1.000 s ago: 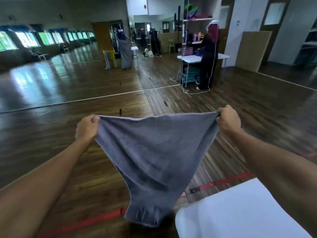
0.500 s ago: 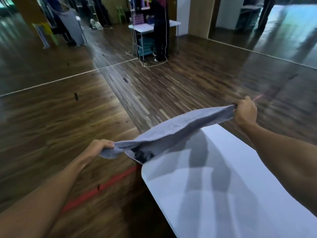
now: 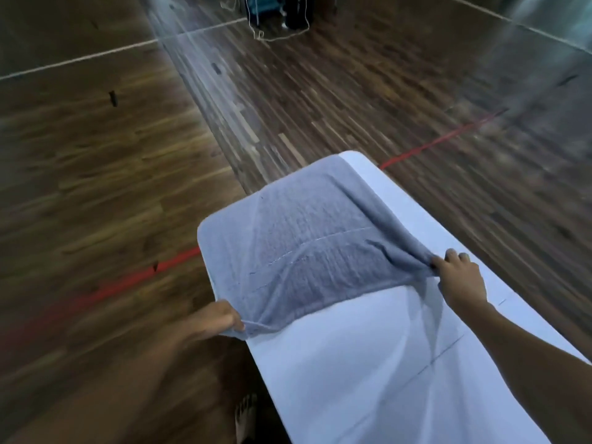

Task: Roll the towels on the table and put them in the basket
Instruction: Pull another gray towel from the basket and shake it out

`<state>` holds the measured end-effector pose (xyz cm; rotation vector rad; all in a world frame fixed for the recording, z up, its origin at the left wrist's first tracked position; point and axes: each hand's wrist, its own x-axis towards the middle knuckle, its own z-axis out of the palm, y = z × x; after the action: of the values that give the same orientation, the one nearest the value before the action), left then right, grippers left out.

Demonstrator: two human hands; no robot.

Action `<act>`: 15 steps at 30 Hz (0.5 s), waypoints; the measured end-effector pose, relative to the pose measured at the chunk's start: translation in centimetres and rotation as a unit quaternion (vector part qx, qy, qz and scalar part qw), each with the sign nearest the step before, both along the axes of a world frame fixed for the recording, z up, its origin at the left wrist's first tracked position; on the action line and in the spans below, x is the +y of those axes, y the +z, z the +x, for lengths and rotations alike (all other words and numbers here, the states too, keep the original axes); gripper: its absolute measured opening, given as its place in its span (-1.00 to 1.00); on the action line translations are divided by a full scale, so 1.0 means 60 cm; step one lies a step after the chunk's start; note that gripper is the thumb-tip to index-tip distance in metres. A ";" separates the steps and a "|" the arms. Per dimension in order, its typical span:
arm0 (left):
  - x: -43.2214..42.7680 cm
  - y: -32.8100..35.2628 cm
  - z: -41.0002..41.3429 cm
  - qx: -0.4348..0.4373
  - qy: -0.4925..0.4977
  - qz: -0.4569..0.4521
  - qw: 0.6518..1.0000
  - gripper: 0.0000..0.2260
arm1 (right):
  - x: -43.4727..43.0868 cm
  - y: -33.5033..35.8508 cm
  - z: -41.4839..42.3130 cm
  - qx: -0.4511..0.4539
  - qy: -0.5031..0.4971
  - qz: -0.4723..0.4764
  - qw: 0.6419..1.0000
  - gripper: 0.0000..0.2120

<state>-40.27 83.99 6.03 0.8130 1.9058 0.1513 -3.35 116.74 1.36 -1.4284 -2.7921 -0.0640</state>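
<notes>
Pinched the grey towel (image 3: pixel 307 251) by its near corners: left grip (image 3: pixel 217 318) at 8 o'clock, right grip (image 3: pixel 461 280) at 3 o'clock. Had it draped over the worktop (image 3: pixel 368 363) end at 12 o'clock. Best pulled taut, creases flattened, before rolling.

Our left forearm (image 3: pixel 128 379) and right forearm (image 3: pixel 528 357) are bare right up to the frame's edge. Our left hand (image 3: pixel 221 318), blurred, and right hand (image 3: pixel 461 280) are bare as well. Near, our bare foot (image 3: pixel 245 418) shows its toes.
</notes>
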 end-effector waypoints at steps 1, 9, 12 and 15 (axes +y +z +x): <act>-0.009 -0.014 0.019 0.016 -0.006 0.007 1.000 -0.77 | -0.004 -0.015 0.015 -0.014 0.031 0.007 0.999 -0.52; -0.028 -0.096 0.081 0.167 -0.087 0.142 0.972 -0.56 | 0.030 -0.051 0.043 -0.090 0.265 0.032 0.959 -0.70; -0.010 -0.099 0.093 0.188 -0.042 0.143 0.971 -0.70 | 0.043 -0.057 0.043 -0.092 0.277 -0.018 0.956 -0.67; 0.020 -0.102 0.099 0.257 0.001 0.171 0.951 -0.74 | 0.045 -0.052 0.033 -0.143 0.199 -0.041 0.969 -0.55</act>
<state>-34.32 85.22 -0.11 1.1670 2.4090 0.3010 -1.37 119.43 -1.77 -0.9037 -3.2956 -0.1651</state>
